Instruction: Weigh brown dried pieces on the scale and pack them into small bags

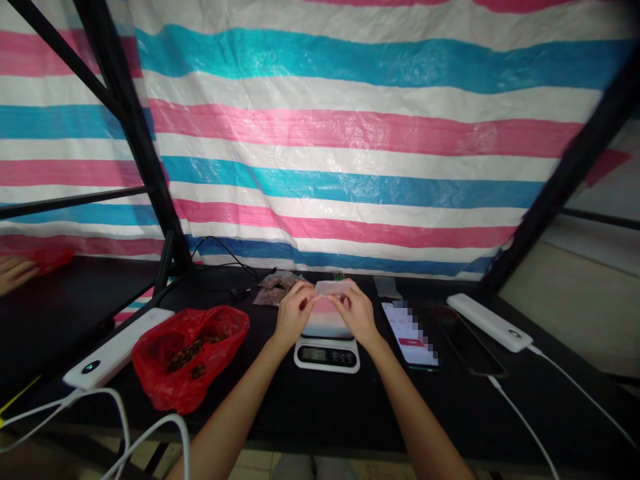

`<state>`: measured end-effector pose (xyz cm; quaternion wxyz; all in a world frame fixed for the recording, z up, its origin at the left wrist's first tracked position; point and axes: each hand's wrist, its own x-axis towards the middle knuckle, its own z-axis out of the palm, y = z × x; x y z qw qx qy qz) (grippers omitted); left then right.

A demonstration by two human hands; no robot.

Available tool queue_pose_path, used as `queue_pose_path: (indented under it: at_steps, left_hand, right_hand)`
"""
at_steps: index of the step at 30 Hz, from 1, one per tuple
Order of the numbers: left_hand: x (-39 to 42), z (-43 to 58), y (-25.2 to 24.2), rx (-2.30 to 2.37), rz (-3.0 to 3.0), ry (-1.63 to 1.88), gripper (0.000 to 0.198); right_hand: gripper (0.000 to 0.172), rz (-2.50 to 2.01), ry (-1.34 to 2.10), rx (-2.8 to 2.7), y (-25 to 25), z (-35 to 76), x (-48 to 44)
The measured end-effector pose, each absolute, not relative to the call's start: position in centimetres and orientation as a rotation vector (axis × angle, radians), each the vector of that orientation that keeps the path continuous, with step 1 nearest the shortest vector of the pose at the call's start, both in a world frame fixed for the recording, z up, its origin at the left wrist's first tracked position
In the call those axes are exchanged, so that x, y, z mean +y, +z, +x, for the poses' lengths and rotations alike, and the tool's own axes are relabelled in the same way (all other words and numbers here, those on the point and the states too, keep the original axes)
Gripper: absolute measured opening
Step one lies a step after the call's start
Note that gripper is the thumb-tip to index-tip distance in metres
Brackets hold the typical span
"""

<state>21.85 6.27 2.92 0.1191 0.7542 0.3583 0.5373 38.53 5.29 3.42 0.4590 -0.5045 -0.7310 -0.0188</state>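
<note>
My left hand and my right hand are raised over a small digital scale. Thumbs and fingertips of both hands pinch a small translucent plastic bag by its near edge. The bag looks flat, and I cannot make out anything inside it. Below it, the scale's shiny platform reflects the striped sheet. Left of the scale, a crumpled red plastic bag lies open with small dark brown pieces in it. Several filled clear bags lie behind my left hand.
A lit phone, a dark phone and a white power bank lie to the right. Another white power bank with looping cables is at left. Another clear bag lies behind. A co-worker's hand shows far left.
</note>
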Motion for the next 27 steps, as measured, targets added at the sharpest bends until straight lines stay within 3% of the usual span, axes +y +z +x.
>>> queue_pose_path:
  at_steps: [8,21,27]
  left_hand:
    - [6.9,21.8,1.9,1.133,2.118,1.424,0.016]
    - [7.3,21.6,1.6,1.176,2.104,1.391,0.018]
    - [7.1,21.6,1.7,1.281,2.072,1.432,0.016]
  right_hand:
    - [0.012,-1.207,0.110,-1.813,3.7,38.5,5.2]
    - [0.024,-1.253,0.088,-1.908,3.4,38.3,5.0]
    - [0.019,-1.247,0.093,-1.896,3.3,38.0,5.0]
